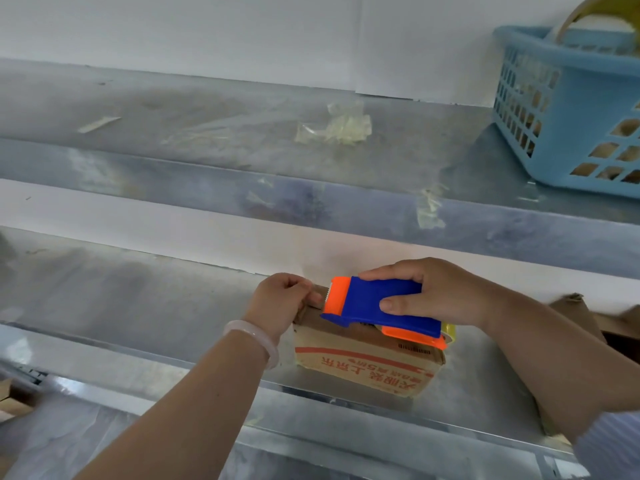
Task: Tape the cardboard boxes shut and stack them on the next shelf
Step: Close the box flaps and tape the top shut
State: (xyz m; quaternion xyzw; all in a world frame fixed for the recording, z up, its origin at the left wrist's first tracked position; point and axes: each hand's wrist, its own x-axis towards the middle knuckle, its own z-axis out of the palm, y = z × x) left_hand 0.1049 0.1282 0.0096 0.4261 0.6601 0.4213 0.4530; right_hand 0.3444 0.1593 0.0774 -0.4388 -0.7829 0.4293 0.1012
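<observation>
A small cardboard box [363,365] with red print stands on the lower metal shelf [138,306]. My right hand [433,289] grips a blue and orange tape dispenser [374,306] that rests on the box's top. Its orange cutter end sits at the box's far left corner. My left hand [280,303], with a pale bangle on the wrist, pinches that corner of the box right beside the cutter. The box's top is mostly hidden under the dispenser.
The upper metal shelf [207,133] carries scraps of used tape [336,128] and a blue plastic basket [568,109] at the right. More brown cardboard [575,313] lies at the right behind my right forearm. Another cardboard piece [14,400] shows at the lower left.
</observation>
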